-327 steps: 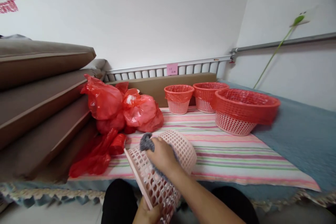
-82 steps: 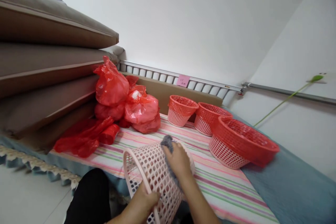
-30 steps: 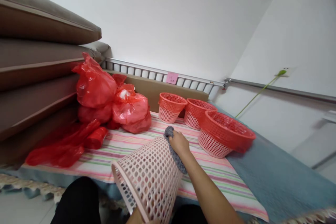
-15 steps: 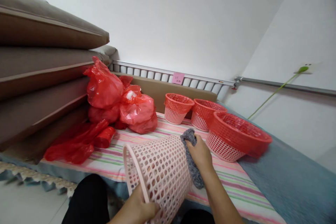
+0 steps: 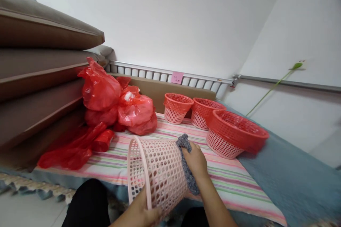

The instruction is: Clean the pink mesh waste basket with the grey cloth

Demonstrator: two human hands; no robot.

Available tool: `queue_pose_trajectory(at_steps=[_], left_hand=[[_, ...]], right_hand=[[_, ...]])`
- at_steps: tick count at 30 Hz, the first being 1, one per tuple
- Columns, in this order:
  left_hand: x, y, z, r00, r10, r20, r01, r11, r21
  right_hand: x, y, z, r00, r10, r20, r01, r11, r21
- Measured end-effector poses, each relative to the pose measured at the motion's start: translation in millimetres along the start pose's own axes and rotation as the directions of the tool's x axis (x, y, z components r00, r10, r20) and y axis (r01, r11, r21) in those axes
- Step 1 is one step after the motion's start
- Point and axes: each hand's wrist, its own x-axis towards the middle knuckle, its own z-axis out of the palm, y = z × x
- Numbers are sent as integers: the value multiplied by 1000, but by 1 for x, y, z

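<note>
A pink perforated plastic wastebasket [image 5: 165,170] lies tilted on its side in front of me, its round opening facing left. My left hand [image 5: 146,209] grips it near the rim, the fingers inside the opening and the thumb on the outer wall. Against the basket's base end, my right hand [image 5: 195,159] presses a grey cloth [image 5: 189,173]; some of its fingers are hidden behind the cloth and basket. Three similar wastebaskets lined with red bags stand beyond: a small one [image 5: 176,112], a middle one [image 5: 204,113] and a larger one [image 5: 226,142].
Filled red plastic bags [image 5: 135,111] are heaped at the left, with a red bag roll [image 5: 102,141] before them. Stacked brown cushions [image 5: 39,64] rise beside these. A striped cloth [image 5: 239,188] covers the seat, and a radiator [image 5: 149,74] runs along the wall.
The held basket has turned slightly, showing more of its opening. My right hand and the cloth have shifted a little left and down along its base end. The whole view has shifted slightly.
</note>
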Motion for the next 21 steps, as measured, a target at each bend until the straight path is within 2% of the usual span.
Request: queue_pose_trajectory(at_steps=[3, 7, 9, 11, 13, 16, 18, 21], left_hand=[[8, 13, 7, 986, 0, -165, -12, 997, -74], [12, 13, 9, 979, -62, -196, 34, 989, -145], [9, 5, 7, 973, -72, -217, 46, 991, -122], [5, -5, 5, 963, -44, -267, 31, 998, -50], [1, -17, 4, 952, -4, -307, 12, 1000, 25], [-3, -33, 3, 945, 9, -327, 3, 999, 36], [-4, -41, 2, 953, -4, -304, 11, 1000, 21], [-4, -45, 3, 983, -22, -182, 32, 998, 55]], right_hand=[[2, 2, -4, 999, 37, 0, -37, 999, 4], [-2, -10, -7, 997, 79, 25, -78, 997, -27], [-13, -28, -7, 999, 9, 37, -10, 1000, 3], [-31, -55, -6, 991, -130, 41, 127, 989, 77], [-55, -85, -5, 956, -287, 59, 274, 946, 173], [-86, -117, -2, 907, -417, 68, 388, 886, 253], [-95, -122, -1, 895, -438, 84, 401, 873, 278], [-85, -106, 2, 891, -444, 94, 405, 871, 279]])
